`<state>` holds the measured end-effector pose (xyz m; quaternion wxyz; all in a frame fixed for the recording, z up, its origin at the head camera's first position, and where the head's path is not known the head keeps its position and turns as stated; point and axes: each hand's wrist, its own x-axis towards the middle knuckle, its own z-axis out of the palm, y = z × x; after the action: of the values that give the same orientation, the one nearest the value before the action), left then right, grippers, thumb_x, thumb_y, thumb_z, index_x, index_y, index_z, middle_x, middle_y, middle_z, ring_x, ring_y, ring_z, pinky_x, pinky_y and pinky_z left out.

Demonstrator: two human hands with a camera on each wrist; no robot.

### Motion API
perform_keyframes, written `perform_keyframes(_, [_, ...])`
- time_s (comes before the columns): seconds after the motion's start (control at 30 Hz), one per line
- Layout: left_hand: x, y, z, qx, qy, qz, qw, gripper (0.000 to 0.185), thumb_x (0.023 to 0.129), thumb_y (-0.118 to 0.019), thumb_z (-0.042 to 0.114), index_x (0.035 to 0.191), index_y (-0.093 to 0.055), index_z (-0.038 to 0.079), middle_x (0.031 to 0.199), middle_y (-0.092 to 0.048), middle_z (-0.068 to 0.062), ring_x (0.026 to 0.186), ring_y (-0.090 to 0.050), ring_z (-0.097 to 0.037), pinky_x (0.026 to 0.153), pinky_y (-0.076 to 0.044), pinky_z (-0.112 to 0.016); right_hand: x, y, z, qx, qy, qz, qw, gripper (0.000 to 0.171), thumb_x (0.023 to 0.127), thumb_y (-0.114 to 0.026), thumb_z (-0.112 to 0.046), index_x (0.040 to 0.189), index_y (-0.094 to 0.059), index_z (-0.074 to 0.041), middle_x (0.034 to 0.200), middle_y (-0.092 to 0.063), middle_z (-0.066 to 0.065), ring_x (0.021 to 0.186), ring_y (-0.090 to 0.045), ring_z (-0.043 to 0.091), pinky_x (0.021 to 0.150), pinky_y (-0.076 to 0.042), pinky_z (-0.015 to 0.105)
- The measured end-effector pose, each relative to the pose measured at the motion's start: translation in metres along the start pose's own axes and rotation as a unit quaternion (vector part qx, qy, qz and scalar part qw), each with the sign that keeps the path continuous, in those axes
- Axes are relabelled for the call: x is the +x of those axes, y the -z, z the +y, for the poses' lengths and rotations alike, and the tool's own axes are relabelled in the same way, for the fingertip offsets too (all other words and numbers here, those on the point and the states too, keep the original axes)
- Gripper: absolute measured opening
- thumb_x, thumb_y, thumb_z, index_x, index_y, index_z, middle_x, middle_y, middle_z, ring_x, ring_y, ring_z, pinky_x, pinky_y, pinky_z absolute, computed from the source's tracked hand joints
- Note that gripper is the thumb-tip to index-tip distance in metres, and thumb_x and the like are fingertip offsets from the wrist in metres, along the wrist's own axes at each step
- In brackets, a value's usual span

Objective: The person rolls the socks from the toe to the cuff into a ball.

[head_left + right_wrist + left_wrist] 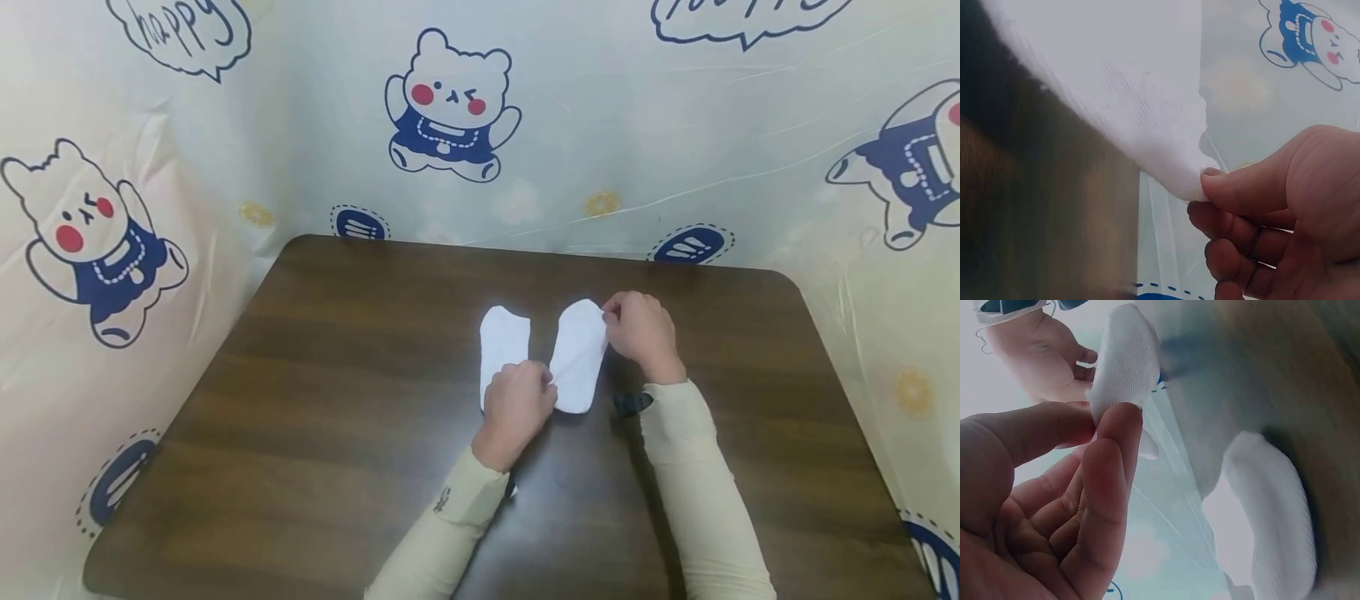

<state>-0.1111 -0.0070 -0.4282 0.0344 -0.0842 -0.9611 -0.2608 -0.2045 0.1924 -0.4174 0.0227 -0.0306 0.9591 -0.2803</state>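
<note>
Two white socks are at the middle of the brown table. My right hand point(643, 332) pinches the upper right corner of the right sock point(580, 354) between thumb and fingertips; the right wrist view shows that corner of ribbed fabric point(1141, 106) drawn to a point. Lower down, my left hand point(520, 408) pinches the same sock's left edge with thumb and index finger. The left sock point(504, 337) lies flat beside it, its lower part hidden behind my left hand in the head view. In the left wrist view this second sock point(1279, 519) lies apart from my fingers.
The wooden table point(315, 400) has rounded corners. A pale curtain point(562, 125) printed with cartoon bears hangs along its back and sides. A dark band point(632, 404) shows at the right wrist.
</note>
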Motion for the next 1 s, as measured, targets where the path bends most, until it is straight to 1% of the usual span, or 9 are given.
perform_keyframes(0.13, [-0.003,0.004,-0.007,0.009,0.003,0.014,0.9999,0.006,0.086,-0.074,0.009,0.087,-0.079,0.007,0.078,-0.073,-0.005,0.057,-0.060,-0.015,0.052,-0.047,-0.028,0.006,-0.008,-0.008,0.007,0.000,-0.017,1.000,0.021,0.101,-0.058,-0.015,0.113,-0.069,-0.001,0.105,-0.067,0.018,0.085,-0.061,0.033,0.079,-0.053,0.049])
perform_keyframes(0.23, [-0.007,0.008,-0.013,0.010,0.003,0.026,0.9996,0.006,0.084,-0.074,0.008,0.086,-0.079,0.006,0.079,-0.074,-0.005,0.063,-0.066,-0.019,0.056,-0.051,-0.030,0.011,-0.016,-0.016,0.009,0.006,-0.024,1.000,0.021,0.101,-0.059,-0.016,0.113,-0.069,-0.002,0.105,-0.067,0.017,0.085,-0.061,0.033,0.079,-0.053,0.048])
perform_keyframes(0.43, [-0.014,0.019,-0.029,-0.014,0.023,0.049,0.9984,0.008,0.081,-0.074,0.008,0.087,-0.079,0.005,0.081,-0.074,-0.007,0.067,-0.069,-0.025,0.058,-0.052,-0.035,0.022,-0.032,-0.039,0.006,0.021,-0.018,1.000,0.020,0.100,-0.060,-0.015,0.111,-0.070,-0.002,0.103,-0.068,0.016,0.083,-0.061,0.032,0.075,-0.052,0.046])
perform_keyframes(0.5, [-0.016,0.024,-0.037,-0.020,0.029,0.057,0.9977,0.009,0.081,-0.074,0.008,0.087,-0.079,0.004,0.080,-0.074,-0.007,0.066,-0.068,-0.025,0.058,-0.052,-0.036,0.026,-0.038,-0.049,0.005,0.030,-0.017,0.999,0.019,0.100,-0.060,-0.015,0.110,-0.071,-0.002,0.102,-0.069,0.016,0.083,-0.061,0.032,0.074,-0.052,0.046])
perform_keyframes(0.6, [-0.021,0.030,-0.048,-0.038,0.047,0.067,0.9959,0.008,0.080,-0.075,0.009,0.087,-0.079,0.004,0.077,-0.073,-0.006,0.066,-0.067,-0.023,0.061,-0.053,-0.038,0.031,-0.044,-0.065,0.002,0.049,-0.020,0.999,0.018,0.099,-0.061,-0.014,0.107,-0.071,-0.002,0.101,-0.069,0.015,0.083,-0.062,0.032,0.075,-0.052,0.046])
perform_keyframes(0.7, [-0.025,0.035,-0.057,-0.063,0.073,0.066,0.9931,0.008,0.081,-0.076,0.009,0.086,-0.078,0.003,0.075,-0.073,-0.005,0.066,-0.067,-0.020,0.063,-0.053,-0.037,0.033,-0.050,-0.079,-0.001,0.065,-0.027,0.998,0.017,0.099,-0.062,-0.015,0.106,-0.071,-0.003,0.100,-0.069,0.014,0.083,-0.061,0.031,0.075,-0.051,0.045])
perform_keyframes(0.77, [-0.026,0.037,-0.062,-0.070,0.087,0.063,0.9918,0.008,0.081,-0.076,0.010,0.086,-0.078,0.004,0.076,-0.073,-0.005,0.067,-0.067,-0.018,0.064,-0.054,-0.036,0.034,-0.053,-0.086,-0.004,0.068,-0.030,0.997,0.017,0.099,-0.062,-0.016,0.106,-0.071,-0.004,0.099,-0.069,0.014,0.082,-0.061,0.030,0.074,-0.052,0.044])
perform_keyframes(0.93, [-0.028,0.042,-0.070,-0.071,0.102,0.052,0.9909,0.008,0.082,-0.076,0.010,0.087,-0.078,0.003,0.076,-0.072,-0.005,0.063,-0.061,-0.016,0.064,-0.052,-0.035,0.036,-0.059,-0.097,-0.009,0.073,-0.033,0.997,0.018,0.098,-0.062,-0.017,0.107,-0.072,-0.004,0.100,-0.069,0.013,0.081,-0.061,0.030,0.072,-0.051,0.042])
perform_keyframes(1.0, [-0.029,0.045,-0.072,-0.079,0.109,0.044,0.9898,0.009,0.082,-0.076,0.010,0.088,-0.078,0.003,0.074,-0.071,-0.004,0.060,-0.059,-0.014,0.063,-0.051,-0.034,0.036,-0.061,-0.099,-0.011,0.072,-0.032,0.997,0.018,0.098,-0.062,-0.017,0.107,-0.072,-0.005,0.100,-0.069,0.013,0.080,-0.061,0.029,0.071,-0.051,0.041])
